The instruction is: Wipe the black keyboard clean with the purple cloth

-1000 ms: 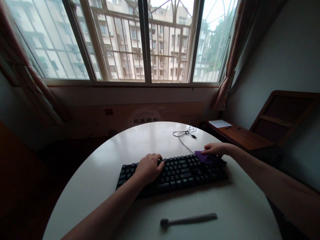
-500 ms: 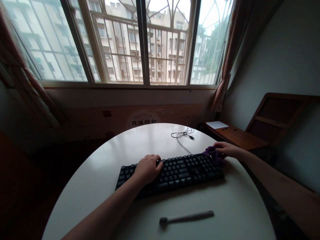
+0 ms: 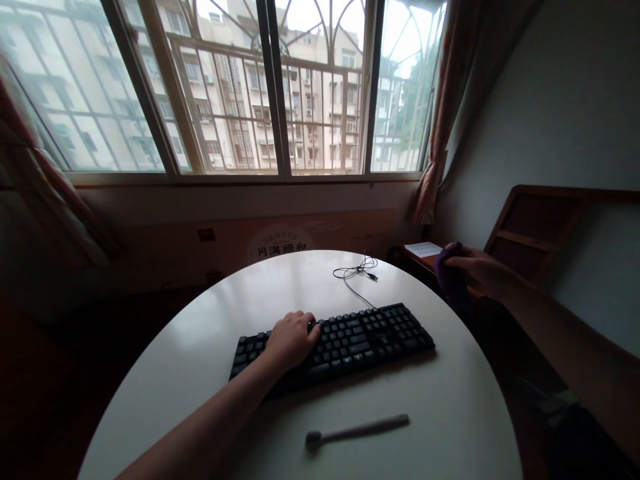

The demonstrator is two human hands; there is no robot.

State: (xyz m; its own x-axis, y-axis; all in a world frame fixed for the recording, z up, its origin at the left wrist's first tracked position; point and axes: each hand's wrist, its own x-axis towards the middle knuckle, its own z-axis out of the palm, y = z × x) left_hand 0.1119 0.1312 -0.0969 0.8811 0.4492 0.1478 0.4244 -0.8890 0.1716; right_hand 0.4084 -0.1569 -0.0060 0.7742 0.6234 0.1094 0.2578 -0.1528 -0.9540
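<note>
White surface (image 3: 450,400): I logged one black keyboard (image 3: 360,340) beneath my unclenched left hand (image 3: 290,340), one toothbrush (image 3: 367,429) nearer than both hands; past the edge, my right hand (image 3: 483,268) pinched purple cloth (image 3: 448,268).

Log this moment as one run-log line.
left hand: on keyboard | right hand: holding purple cloth, off keyboard | toothbrush: on table | cable: looped behind keyboard

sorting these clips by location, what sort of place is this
Most likely a room in a home, perhaps a flat: curtains hang beside a wide window, a multi-storey building stands outside, and a keyboard lies on a rounded white table.
</note>
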